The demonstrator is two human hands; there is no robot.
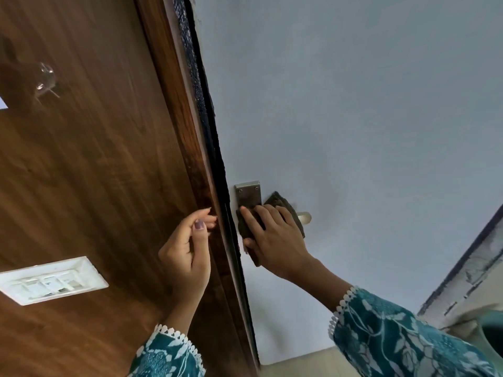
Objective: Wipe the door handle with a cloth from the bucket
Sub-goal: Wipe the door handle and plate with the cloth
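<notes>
A metal door handle is fixed to the pale blue door [353,118]; its square plate [248,194] shows above my fingers and the lever's tip [304,217] pokes out to the right. A dark brown cloth [283,206] is pressed flat over the handle under my right hand [275,235]. My left hand [190,251] hovers beside the door's edge, fingers loosely curled and apart, holding nothing. The bucket is only partly seen as a green rim [492,330] at the lower right.
A dark wooden panel [95,159] fills the left, with a white switch plate [51,280] and a clear hook [45,83] on it. A worn white frame [468,281] runs along the right edge. Beige floor [296,363] shows below the door.
</notes>
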